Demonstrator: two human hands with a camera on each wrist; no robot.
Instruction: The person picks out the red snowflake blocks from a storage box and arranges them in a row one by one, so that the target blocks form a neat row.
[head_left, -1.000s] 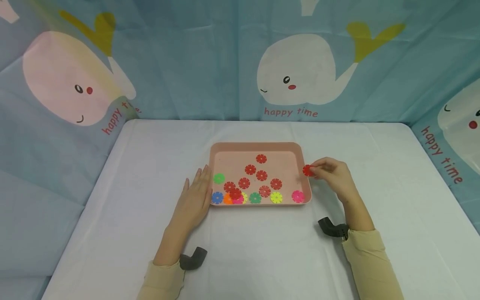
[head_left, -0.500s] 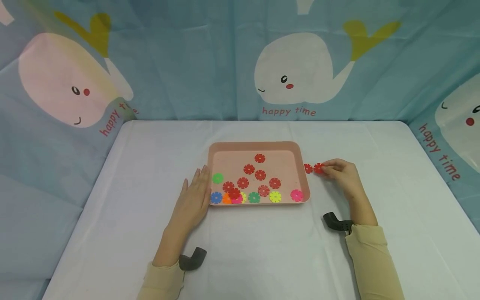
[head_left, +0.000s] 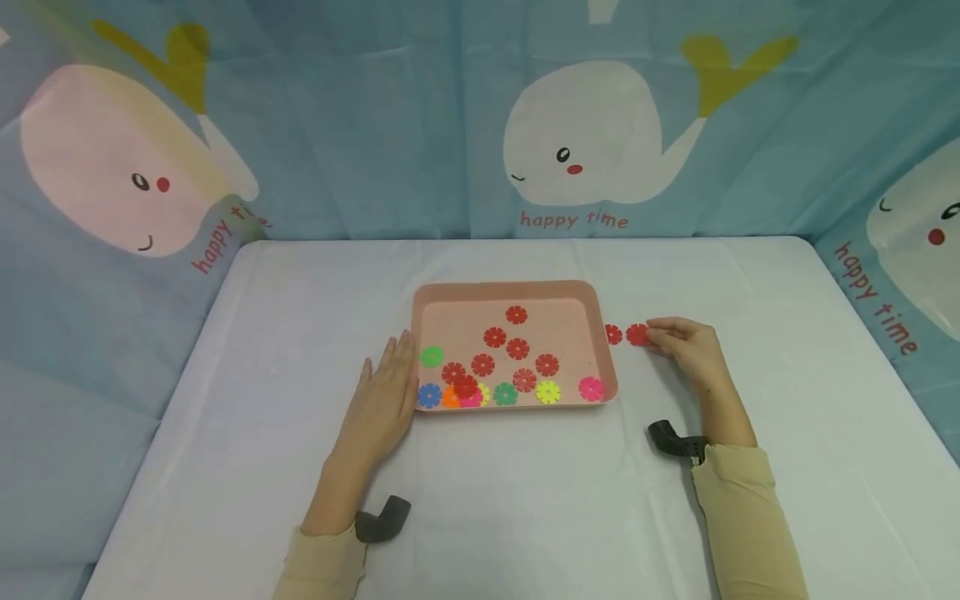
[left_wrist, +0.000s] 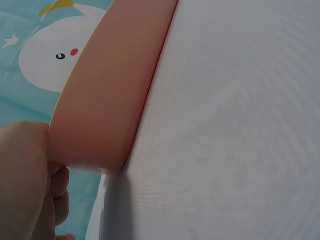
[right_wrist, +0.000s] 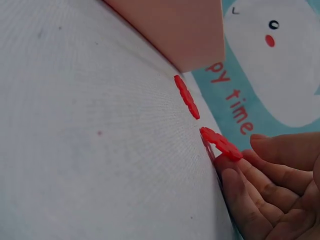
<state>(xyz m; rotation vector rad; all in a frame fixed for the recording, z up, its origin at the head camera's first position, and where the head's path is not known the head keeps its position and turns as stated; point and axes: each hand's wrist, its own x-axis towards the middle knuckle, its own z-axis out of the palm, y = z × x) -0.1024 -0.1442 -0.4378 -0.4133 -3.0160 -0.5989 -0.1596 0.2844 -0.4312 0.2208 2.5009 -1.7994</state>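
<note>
My left hand (head_left: 379,407) lies with straight fingers along the left side of a pink tray (head_left: 510,292); the left wrist view shows it against the tray's wall (left_wrist: 100,95). To the right of the tray, my right hand (head_left: 690,350) is at a red notched disc (head_left: 637,335). In the right wrist view this tilted disc (right_wrist: 220,143) rests with one edge on the fingertips (right_wrist: 231,180), and the thumb stands slightly off it. A second red disc (head_left: 614,334) lies on the table between it and the tray, partly hidden by the rim.
Several red discs (head_left: 517,348) are scattered inside the tray. Along its near side lie blue (head_left: 430,396), dark green (head_left: 506,394), yellow (head_left: 548,392) and pink (head_left: 592,389) discs, with an overlapping cluster at the left. A light green disc (head_left: 432,357) lies by the left wall.
My right hand carried a red disc rightward from the tray's edge, uncovering another red disc there. Its fingers have since drawn slightly back from the carried disc. The left hand has stayed at the tray.
</note>
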